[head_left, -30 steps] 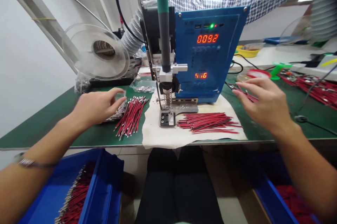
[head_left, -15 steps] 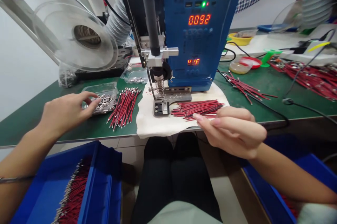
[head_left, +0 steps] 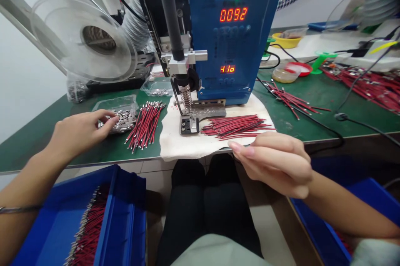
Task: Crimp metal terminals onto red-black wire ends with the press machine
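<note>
Left hand (head_left: 76, 132): fingertips (head_left: 114, 119) touching the heap of metal terminals (head_left: 120, 119); finished wire bundle (head_left: 144, 124) just beyond. Right hand (head_left: 275, 161): fingertips (head_left: 239, 149) at near edge of bare red wires (head_left: 234, 126) on white cloth (head_left: 181, 145).

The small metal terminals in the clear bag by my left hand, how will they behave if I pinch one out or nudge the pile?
The metal terminals look tiny and shiny, so probably light and slippery to pinch. They lie in a loose heap, so a nudge from the left hand would likely scatter them. The clear bag looks thin and floppy and would likely slide along.
</note>
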The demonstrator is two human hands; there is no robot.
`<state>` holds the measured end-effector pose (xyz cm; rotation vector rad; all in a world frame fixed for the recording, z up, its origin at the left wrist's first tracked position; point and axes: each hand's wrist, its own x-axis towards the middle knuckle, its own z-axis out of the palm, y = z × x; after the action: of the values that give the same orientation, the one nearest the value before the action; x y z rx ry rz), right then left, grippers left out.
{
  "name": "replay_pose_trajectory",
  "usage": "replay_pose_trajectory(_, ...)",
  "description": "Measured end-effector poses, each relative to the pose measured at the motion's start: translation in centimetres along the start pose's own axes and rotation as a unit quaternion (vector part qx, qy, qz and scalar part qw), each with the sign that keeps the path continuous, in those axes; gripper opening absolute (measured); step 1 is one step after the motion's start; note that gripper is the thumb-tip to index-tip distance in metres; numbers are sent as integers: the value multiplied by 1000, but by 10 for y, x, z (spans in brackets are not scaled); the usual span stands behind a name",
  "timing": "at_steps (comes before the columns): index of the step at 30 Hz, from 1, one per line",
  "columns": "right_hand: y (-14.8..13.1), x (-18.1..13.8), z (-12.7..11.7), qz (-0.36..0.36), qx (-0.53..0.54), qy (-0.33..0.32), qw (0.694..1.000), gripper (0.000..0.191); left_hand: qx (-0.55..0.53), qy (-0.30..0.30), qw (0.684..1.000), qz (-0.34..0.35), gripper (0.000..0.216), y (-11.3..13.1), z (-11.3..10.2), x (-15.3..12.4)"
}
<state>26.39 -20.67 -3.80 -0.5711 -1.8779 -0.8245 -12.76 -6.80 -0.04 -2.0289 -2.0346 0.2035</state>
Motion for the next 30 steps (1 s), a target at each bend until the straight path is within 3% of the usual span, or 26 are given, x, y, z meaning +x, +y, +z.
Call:
replay_pose_trajectory(4,2,-6,2,-26,-27,6,999,31,-46,-11,999,8,52,-4,-4,5)
replay_pose_trajectory(7,7,-13,7,21,-11,-19,1000,28,-75,-55,996,11,56,-7,-11,14)
replay_pose_trajectory(9,14,-18,13,66,19,-55,996,27,-117,-106,987,26,61,-8,-16,21)
replay_pose_trajectory(12,29,-25,23,147,63,-173,972,19,-178,-155,969,71,58,-4,-23,28)
replay_pose_trajectory(14,40,-29,29,199,97,-256,941,22,-189,-152,966,86,54,1,-24,30)
replay_pose_trajectory(16,47,-31,33,213,120,-299,923,25,-190,-144,967,90,49,5,-25,30)
replay_pose_trajectory(23,63,-27,34,210,125,-390,887,27,-219,-83,971,51,47,4,-20,25)
replay_pose_trajectory(30,80,-21,38,204,159,-420,870,23,-258,-24,966,26,42,-1,-16,15)
